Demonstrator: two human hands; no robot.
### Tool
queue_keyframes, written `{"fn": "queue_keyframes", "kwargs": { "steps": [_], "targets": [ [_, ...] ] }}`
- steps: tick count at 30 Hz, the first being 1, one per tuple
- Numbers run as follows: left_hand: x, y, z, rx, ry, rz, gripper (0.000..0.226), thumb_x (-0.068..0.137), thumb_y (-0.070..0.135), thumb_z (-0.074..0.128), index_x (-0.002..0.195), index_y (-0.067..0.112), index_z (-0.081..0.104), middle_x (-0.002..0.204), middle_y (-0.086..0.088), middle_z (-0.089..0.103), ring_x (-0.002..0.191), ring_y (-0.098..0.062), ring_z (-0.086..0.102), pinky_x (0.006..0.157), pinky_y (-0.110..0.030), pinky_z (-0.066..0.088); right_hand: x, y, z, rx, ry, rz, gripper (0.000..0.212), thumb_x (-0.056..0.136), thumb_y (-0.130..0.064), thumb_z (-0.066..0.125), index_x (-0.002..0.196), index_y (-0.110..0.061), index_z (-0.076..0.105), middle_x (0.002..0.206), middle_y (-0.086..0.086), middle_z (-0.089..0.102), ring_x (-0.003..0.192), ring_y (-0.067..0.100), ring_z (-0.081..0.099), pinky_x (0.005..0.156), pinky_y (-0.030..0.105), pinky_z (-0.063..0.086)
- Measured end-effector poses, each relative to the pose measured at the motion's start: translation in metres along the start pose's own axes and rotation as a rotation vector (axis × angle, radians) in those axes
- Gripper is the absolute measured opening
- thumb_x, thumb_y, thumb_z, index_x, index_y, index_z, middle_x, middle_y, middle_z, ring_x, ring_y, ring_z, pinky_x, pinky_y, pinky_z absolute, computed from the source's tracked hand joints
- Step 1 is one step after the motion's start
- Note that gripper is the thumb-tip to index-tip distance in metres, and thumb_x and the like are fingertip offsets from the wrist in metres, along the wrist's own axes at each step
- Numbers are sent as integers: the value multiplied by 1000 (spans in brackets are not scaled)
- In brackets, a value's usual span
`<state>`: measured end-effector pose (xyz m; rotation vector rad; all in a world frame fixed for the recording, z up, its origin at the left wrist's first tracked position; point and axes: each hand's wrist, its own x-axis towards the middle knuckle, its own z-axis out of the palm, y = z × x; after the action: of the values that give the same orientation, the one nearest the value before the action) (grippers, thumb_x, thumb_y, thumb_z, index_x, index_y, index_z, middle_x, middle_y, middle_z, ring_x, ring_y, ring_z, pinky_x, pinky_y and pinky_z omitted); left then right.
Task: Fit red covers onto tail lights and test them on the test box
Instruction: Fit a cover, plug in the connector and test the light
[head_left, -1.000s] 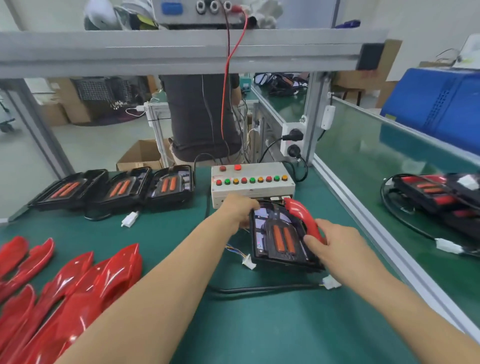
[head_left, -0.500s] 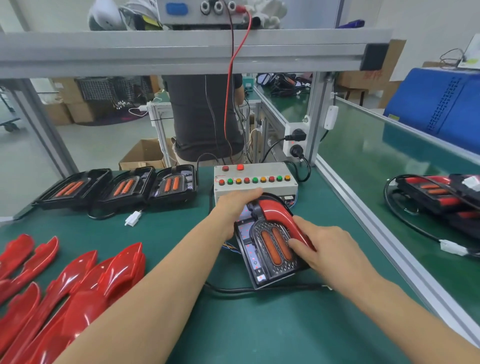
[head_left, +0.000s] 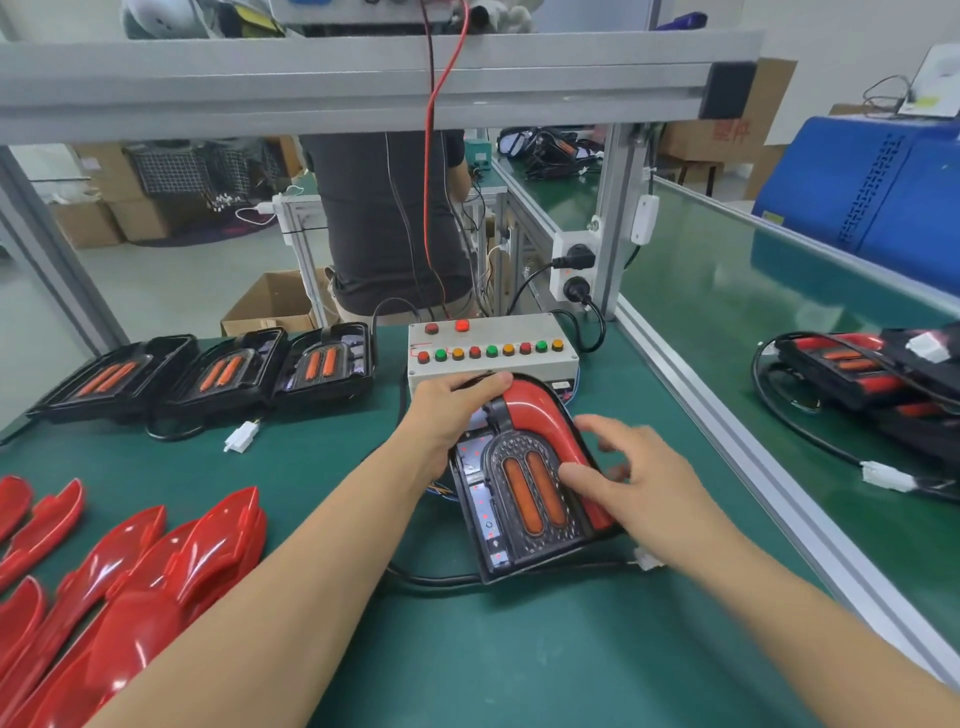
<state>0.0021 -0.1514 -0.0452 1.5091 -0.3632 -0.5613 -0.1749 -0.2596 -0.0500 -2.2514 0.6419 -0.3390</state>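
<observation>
A black tail light (head_left: 519, 493) with two orange bars lies on the green mat in front of the grey test box (head_left: 488, 345). A curved red cover (head_left: 540, 415) sits along its top and right side. My left hand (head_left: 447, 410) grips the tail light's upper left edge, thumb over the top rim. My right hand (head_left: 628, 488) lies over the cover's lower right part, thumb pressing near the orange bars, fingers spread and blurred. Several loose red covers (head_left: 130, 582) lie at the lower left.
Three uncovered black tail lights (head_left: 218, 374) stand in a row at the back left, a white connector (head_left: 241, 435) beside them. More tail lights (head_left: 857, 374) with cables lie beyond the aluminium rail (head_left: 727, 447) on the right. A person in a dark shirt (head_left: 384, 218) stands behind the bench.
The red cover went from being held above the right edge to lying on the tail light. The tail light turned and slid nearer. My right hand loosened and spread over the cover.
</observation>
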Motion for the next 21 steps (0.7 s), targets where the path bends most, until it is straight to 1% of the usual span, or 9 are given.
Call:
{"fn": "queue_keyframes", "kwargs": {
  "steps": [2, 3, 5, 7, 12, 15, 17, 19, 21],
  "targets": [
    [1, 1, -1, -23, -17, -17, 33, 79, 18, 74, 110, 8, 69, 105, -7, 72, 95, -22, 69, 83, -32, 56, -1, 0, -1, 420, -182, 193, 41, 85, -44, 66, 121, -30, 53, 108, -9, 67, 85, 8, 69, 74, 22, 52],
    [1, 3, -1, -37, -29, -55, 32, 78, 18, 76, 107, 9, 69, 102, -7, 73, 89, -21, 70, 77, -31, 57, 0, 1, 0, 506, -240, 215, 34, 88, -38, 66, 116, -20, 60, 100, -4, 74, 83, 13, 73, 79, 26, 56],
    [2, 9, -2, -96, -49, -184, 25, 74, 16, 79, 97, 11, 70, 89, -8, 75, 72, -21, 72, 62, -29, 58, 0, 0, -1, 557, -287, 204, 22, 92, -29, 63, 107, -14, 67, 91, 2, 77, 82, 19, 74, 85, 32, 57],
    [2, 14, -3, -138, -62, -284, 20, 71, 13, 80, 88, 11, 69, 78, -10, 74, 59, -22, 70, 53, -29, 56, 0, -1, -2, 604, -303, 207, 21, 92, -25, 62, 105, -10, 69, 90, 6, 77, 83, 22, 74, 82, 31, 58],
    [0, 12, -1, -155, -68, -273, 36, 67, 8, 79, 101, 5, 68, 86, -16, 72, 64, -27, 68, 62, -36, 58, -4, -4, 0, 621, -266, 249, 19, 92, -20, 63, 97, -4, 71, 88, 12, 76, 86, 31, 73, 84, 36, 58],
    [1, 11, 2, -167, -38, -241, 21, 70, 2, 76, 89, 5, 68, 74, -13, 72, 55, -25, 67, 51, -32, 56, -6, -7, 1, 654, -214, 279, 13, 88, -14, 67, 91, -2, 73, 82, 14, 76, 75, 29, 74, 66, 29, 60],
    [2, 12, 3, -145, -26, -240, 16, 70, 2, 76, 83, 6, 68, 72, -13, 71, 53, -24, 66, 50, -31, 55, -8, -9, 1, 713, -189, 296, 11, 86, -11, 69, 90, -2, 73, 80, 15, 76, 69, 26, 74, 56, 24, 57],
    [2, 13, 2, -136, -49, -247, 15, 71, 4, 76, 83, 5, 68, 72, -14, 70, 52, -25, 66, 51, -31, 55, -11, -8, 1, 714, -188, 260, 11, 86, -14, 69, 93, -6, 74, 82, 10, 76, 72, 22, 74, 58, 21, 56],
    [1, 13, 0, -138, -80, -261, 13, 73, 7, 75, 84, 6, 68, 72, -14, 69, 53, -25, 65, 52, -30, 56, -12, -8, 1, 676, -243, 211, 16, 88, -21, 68, 100, -13, 72, 89, 3, 77, 81, 18, 74, 69, 20, 56]
  ]
}}
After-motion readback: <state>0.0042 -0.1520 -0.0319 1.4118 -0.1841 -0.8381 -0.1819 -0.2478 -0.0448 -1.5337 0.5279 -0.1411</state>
